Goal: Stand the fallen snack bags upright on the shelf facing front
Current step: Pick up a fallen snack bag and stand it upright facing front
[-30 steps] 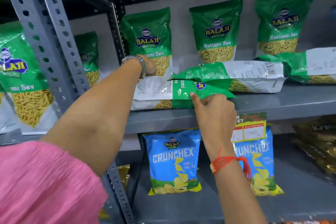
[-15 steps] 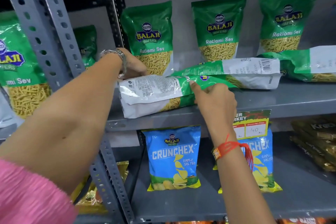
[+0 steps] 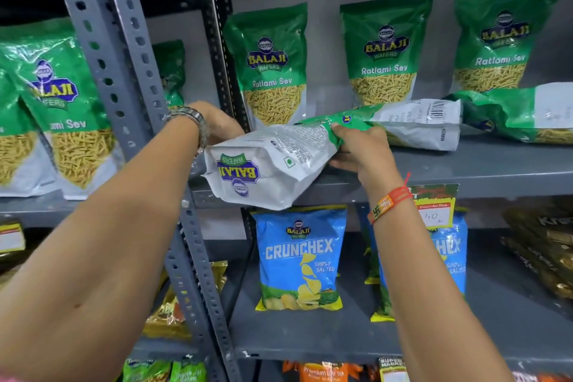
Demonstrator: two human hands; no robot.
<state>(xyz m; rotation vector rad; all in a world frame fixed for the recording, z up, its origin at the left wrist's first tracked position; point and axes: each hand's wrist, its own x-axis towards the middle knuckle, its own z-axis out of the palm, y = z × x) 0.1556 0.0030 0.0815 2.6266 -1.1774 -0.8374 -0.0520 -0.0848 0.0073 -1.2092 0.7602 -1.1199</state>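
Both hands hold a green and white Ratlami Sev bag (image 3: 273, 164) tilted over the front edge of the grey shelf (image 3: 465, 170), its white bottom toward me. My left hand (image 3: 217, 124) grips its far left side. My right hand (image 3: 359, 149) pinches its green top end. Two more fallen bags lie flat on the shelf: one (image 3: 412, 121) just behind my right hand, another (image 3: 521, 115) at the far right. Three bags stand upright at the back, facing front (image 3: 269, 68) (image 3: 384, 49) (image 3: 499, 37).
A perforated grey upright post (image 3: 124, 77) runs down beside my left arm. More green bags (image 3: 55, 108) stand on the left bay. Blue Crunchex bags (image 3: 300, 257) and a price tag (image 3: 434, 211) are on the shelf below. Dark packets (image 3: 545, 248) lie lower right.
The held bag has swung out from lying flat: its white bottom end now lifts off the shelf and points toward me. My left hand moved right along it.
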